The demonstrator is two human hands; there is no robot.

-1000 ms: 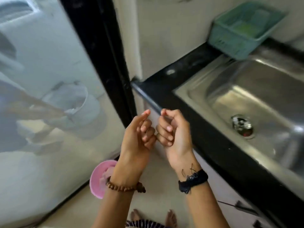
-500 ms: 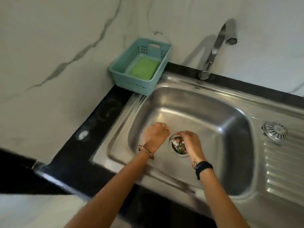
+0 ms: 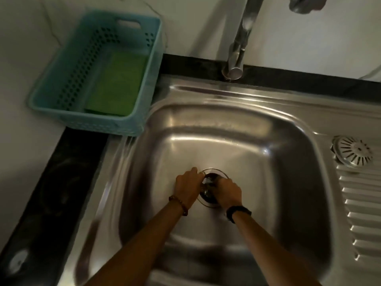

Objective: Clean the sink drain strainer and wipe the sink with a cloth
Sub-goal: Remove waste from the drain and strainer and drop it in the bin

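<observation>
The steel sink (image 3: 237,129) fills the middle of the view. At its bottom is the round drain with the dark strainer basket (image 3: 208,198) set in it. My left hand (image 3: 186,187) is curled at the drain's left rim, a ring touching the metal. My right hand (image 3: 227,191) reaches into the drain from the right, fingers closed down on the basket, with a whitish scrap showing between the hands. The fingertips are hidden. A round slotted strainer lid (image 3: 353,152) lies on the drainboard at the right. A green cloth or pad (image 3: 116,83) lies in the teal basket.
The teal plastic basket (image 3: 51,96) stands on the black counter (image 3: 51,193) left of the sink. A chrome tap (image 3: 239,48) rises behind the basin. The ribbed drainboard (image 3: 362,213) runs along the right. A pale marble wall lies behind.
One second ago my hands were held up, away from the sink. They then dropped into the basin, and the view has since closed in on the drain, with my left hand now at its rim.
</observation>
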